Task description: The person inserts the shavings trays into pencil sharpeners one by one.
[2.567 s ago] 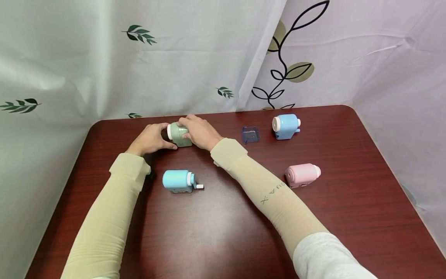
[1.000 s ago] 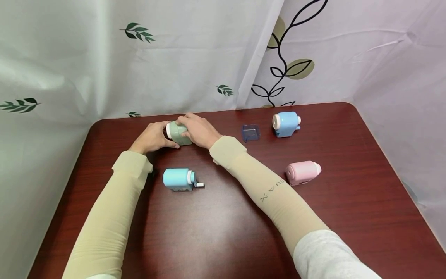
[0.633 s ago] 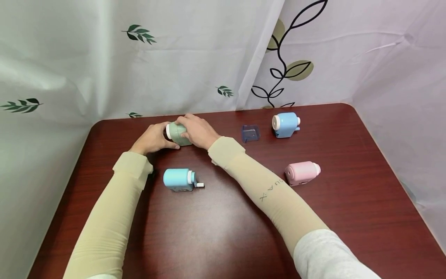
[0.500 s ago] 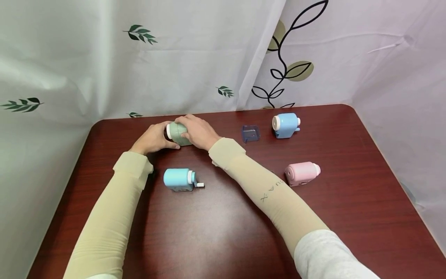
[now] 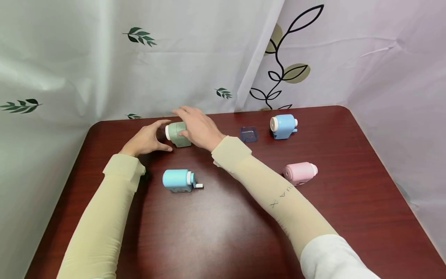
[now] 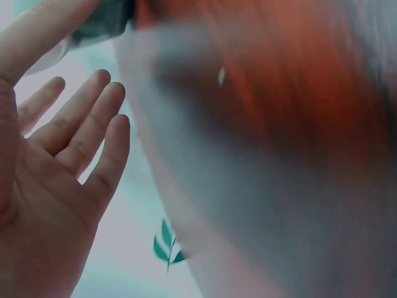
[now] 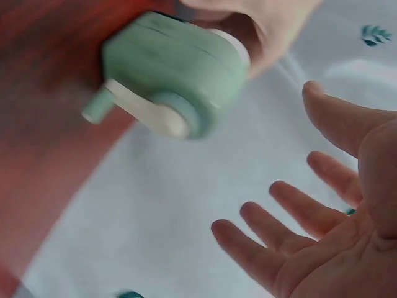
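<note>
A green hand-crank pencil sharpener (image 5: 180, 138) with a white front ring stands near the far left of the table. My left hand (image 5: 143, 140) is spread at its white-ringed side, thumb and fingers apart from the body. On the opposite side my right hand (image 5: 201, 128) hovers with its fingers raised, overlapping the sharpener's edge in the head view. The right wrist view shows the crank side of the green sharpener (image 7: 170, 68), with the right hand's fingers (image 7: 257, 254) extended away from it. In the left wrist view, the left fingers (image 6: 115, 152) are loosely extended, holding nothing.
A turquoise sharpener (image 5: 177, 179) sits nearer on the dark red table (image 5: 195, 232). To the right are a small clear bluish tray (image 5: 249, 134), a light blue sharpener (image 5: 283, 126) and a pink one (image 5: 299, 173). A white patterned curtain (image 5: 195, 73) hangs behind the table.
Both hands have let go of the green sharpener: the left drew back leftward, the right lifted its fingers. The sharpener stays in about the same place.
</note>
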Tool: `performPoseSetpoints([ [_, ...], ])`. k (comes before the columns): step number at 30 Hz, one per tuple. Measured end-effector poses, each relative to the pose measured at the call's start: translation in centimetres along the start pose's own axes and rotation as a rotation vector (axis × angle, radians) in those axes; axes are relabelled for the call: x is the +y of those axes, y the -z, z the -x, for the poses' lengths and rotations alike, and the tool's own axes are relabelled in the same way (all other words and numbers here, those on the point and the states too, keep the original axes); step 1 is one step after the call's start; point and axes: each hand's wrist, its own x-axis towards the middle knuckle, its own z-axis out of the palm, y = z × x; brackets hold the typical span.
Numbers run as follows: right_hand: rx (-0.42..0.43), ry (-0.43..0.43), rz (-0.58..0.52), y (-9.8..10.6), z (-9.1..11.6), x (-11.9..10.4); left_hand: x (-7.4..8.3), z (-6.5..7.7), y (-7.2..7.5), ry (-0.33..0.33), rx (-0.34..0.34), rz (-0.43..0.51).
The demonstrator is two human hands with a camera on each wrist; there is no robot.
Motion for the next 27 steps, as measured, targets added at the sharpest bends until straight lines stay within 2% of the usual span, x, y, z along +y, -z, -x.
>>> performPoseSetpoints([
  [7, -0.001, -0.031, 0.061, 4.1, 2.2, -0.6, -0.2, 1.5, 1.9, -0.001, 0.003, 0.009],
  [11, 0.027, -0.002, 0.092, 6.4, 3.6, -0.4, 0.2, 2.7, 3.0, -0.037, 0.062, -0.022],
  [14, 0.059, 0.021, 0.115, 7.9, 4.9, 0.1, 1.2, 3.8, 3.6, -0.059, 0.129, -0.050],
  [18, 0.072, 0.024, 0.133, 9.4, 7.0, 1.0, 3.8, 5.2, 4.1, -0.065, 0.266, -0.067],
  [22, 0.074, 0.010, 0.110, 10.4, 9.6, 2.7, 7.7, 6.1, 3.9, -0.093, 0.421, -0.070],
  [25, 0.079, -0.002, 0.086, 10.7, 11.4, 4.1, 10.5, 6.6, 3.6, -0.151, 0.484, -0.086],
  [27, 0.086, -0.003, 0.075, 10.6, 12.5, 5.0, 12.0, 6.8, 3.1, -0.196, 0.496, -0.099],
])
